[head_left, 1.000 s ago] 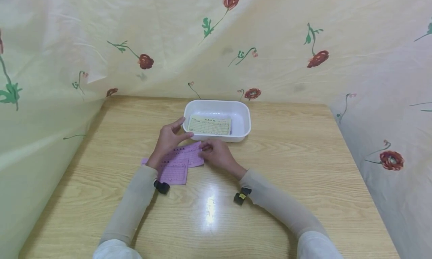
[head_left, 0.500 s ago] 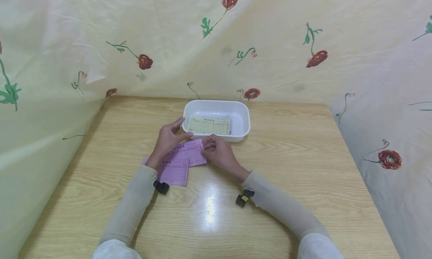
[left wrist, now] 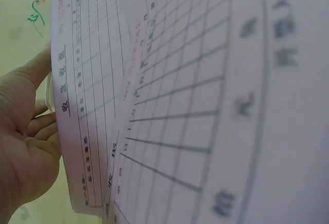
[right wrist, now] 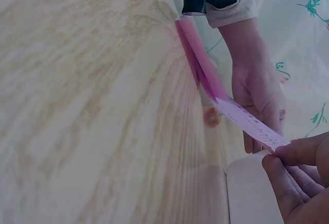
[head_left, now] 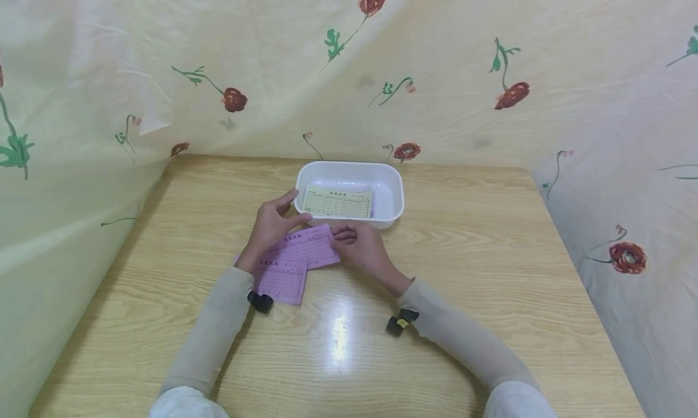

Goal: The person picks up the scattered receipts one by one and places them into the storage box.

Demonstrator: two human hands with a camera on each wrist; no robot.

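My right hand (head_left: 360, 245) pinches the right end of a purple printed receipt form (head_left: 313, 245) between thumb and fingers, just in front of a white plastic tray (head_left: 394, 191). In the right wrist view, that form (right wrist: 252, 124) is raised and seen nearly edge-on. A second purple form (head_left: 282, 283) overlaps it at the lower left, partly hidden by my left wrist. My left hand (head_left: 271, 224) is at the tray's front left corner, index finger and thumb spread along its two sides. Behind the forms in the left wrist view, its fingers (left wrist: 43, 131) are partly covered.
Inside the tray lies a stack of pale yellow printed forms (head_left: 338, 205), with a purple edge showing at its right. The wooden table (head_left: 463, 236) is bordered by a flowered cloth (head_left: 447, 121) at the back and sides. A small black device is strapped to each wrist.
My right hand has moved slightly rightward, drawing the pinched purple form with it. The lower purple form has shifted and turned a little. My left hand stays at the tray corner.
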